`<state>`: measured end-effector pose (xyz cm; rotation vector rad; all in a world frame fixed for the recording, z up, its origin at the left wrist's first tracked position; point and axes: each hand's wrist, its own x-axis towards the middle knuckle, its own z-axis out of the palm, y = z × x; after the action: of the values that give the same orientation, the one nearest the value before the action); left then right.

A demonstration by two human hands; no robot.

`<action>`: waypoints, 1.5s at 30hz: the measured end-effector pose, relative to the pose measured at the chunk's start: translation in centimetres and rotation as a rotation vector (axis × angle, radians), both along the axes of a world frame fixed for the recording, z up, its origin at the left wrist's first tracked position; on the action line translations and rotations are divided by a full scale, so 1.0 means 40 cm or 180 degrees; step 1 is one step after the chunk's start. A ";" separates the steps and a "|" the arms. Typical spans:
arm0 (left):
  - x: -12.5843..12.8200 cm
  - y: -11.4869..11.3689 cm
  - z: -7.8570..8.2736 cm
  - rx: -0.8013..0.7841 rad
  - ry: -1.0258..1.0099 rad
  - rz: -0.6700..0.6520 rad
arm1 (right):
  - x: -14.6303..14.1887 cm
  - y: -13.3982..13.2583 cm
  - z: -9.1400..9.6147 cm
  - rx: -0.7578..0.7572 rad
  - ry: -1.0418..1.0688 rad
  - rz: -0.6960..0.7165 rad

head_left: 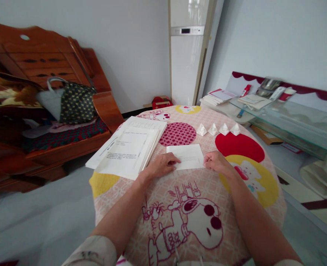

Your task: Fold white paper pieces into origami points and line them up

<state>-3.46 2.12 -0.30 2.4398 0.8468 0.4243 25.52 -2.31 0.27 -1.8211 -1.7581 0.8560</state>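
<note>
A white folded sheet of paper (187, 155) lies on the cartoon-printed cloth of the round table (180, 207). My left hand (162, 165) rests flat on the sheet's near left corner, fingers stretched out. My right hand (215, 161) is curled at the sheet's right edge, fingertips pinching that edge. Several small folded white paper shapes (218, 129) stand in a row beyond the sheet. A stack of printed papers (130, 146) lies to the left of my left hand.
A wooden bench (41, 111) with a patterned bag (76, 101) stands at the left. A glass shelf (290, 118) with papers and boxes runs along the right. A tall white air conditioner (187, 51) stands behind the table.
</note>
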 end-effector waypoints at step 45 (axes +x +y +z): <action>0.089 -0.050 -0.030 0.1682 -0.0182 0.0783 | -0.112 -0.060 -0.076 0.3052 -0.1346 0.0003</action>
<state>0.08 0.10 -1.50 2.7813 1.1293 0.9031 21.05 -4.73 -2.78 -1.3562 -1.9038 -0.4013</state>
